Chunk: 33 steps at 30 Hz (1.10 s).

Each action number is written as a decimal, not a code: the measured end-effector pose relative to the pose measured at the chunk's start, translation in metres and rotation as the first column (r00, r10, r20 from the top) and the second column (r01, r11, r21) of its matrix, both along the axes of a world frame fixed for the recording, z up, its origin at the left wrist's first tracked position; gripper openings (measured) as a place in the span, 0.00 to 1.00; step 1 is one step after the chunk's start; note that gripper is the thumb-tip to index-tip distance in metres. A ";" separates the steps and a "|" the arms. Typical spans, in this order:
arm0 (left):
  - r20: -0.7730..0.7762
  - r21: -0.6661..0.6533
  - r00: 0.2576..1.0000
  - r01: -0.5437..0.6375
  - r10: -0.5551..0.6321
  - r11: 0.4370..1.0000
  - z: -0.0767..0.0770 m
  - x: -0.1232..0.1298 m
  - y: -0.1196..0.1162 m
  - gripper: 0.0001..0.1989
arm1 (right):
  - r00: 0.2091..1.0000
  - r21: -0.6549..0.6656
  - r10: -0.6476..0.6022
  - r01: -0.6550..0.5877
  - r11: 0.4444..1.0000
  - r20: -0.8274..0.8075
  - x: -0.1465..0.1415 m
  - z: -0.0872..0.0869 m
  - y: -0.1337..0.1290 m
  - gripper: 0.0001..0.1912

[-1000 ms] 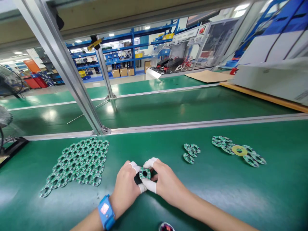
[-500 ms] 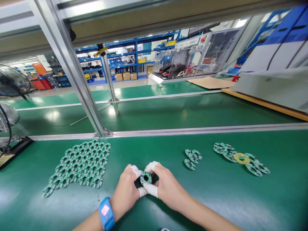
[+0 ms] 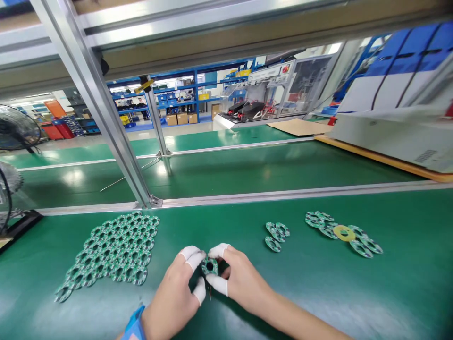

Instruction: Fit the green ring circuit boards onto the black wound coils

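Observation:
A small green ring-shaped circuit board [image 3: 210, 266] with a dark centre is held upright between my two hands, a little above the green bench. My right hand [image 3: 240, 278] grips it from the right, with white-covered thumb and finger at its lower and upper edges. White covers also show on my left hand [image 3: 179, 278], whose fingertips meet the board's upper left edge while the thumb is low on that side. A thin reddish wire or lead seems to hang below it; what lies behind the board is mostly hidden.
Many ring boards [image 3: 115, 248] lie in a packed group at left. Several boards [image 3: 274, 232] lie to the right, and others [image 3: 364, 243] farther right with a yellow ring [image 3: 344, 233]. A metal post [image 3: 106, 113] rises from the bench's back rail. A fan [image 3: 16, 127] stands far left.
My left hand's fingers have shifted on the board, and its thumb has moved away from the right thumb. The whole view has shifted slightly, with the wristband now lower in the frame.

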<state>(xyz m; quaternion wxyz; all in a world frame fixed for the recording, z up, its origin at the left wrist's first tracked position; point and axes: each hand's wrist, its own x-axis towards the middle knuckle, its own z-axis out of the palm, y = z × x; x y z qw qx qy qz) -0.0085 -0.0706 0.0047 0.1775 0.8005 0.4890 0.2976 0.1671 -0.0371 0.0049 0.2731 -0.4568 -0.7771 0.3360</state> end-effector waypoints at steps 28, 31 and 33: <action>0.248 -0.315 0.967 0.017 0.065 0.949 -0.006 0.016 0.017 0.08 | 0.990 -0.071 -0.083 0.075 0.995 -0.111 0.009 -0.011 -0.005 0.17; 0.228 -0.355 0.969 -0.011 0.099 0.935 -0.008 0.017 0.016 0.12 | 0.971 -0.263 -0.123 0.067 0.963 -0.206 0.009 -0.004 -0.001 0.15; 0.209 -0.388 0.971 -0.026 0.116 0.921 -0.010 0.016 0.016 0.16 | 0.939 -0.466 -0.201 0.050 0.883 -0.280 0.008 0.000 0.002 0.16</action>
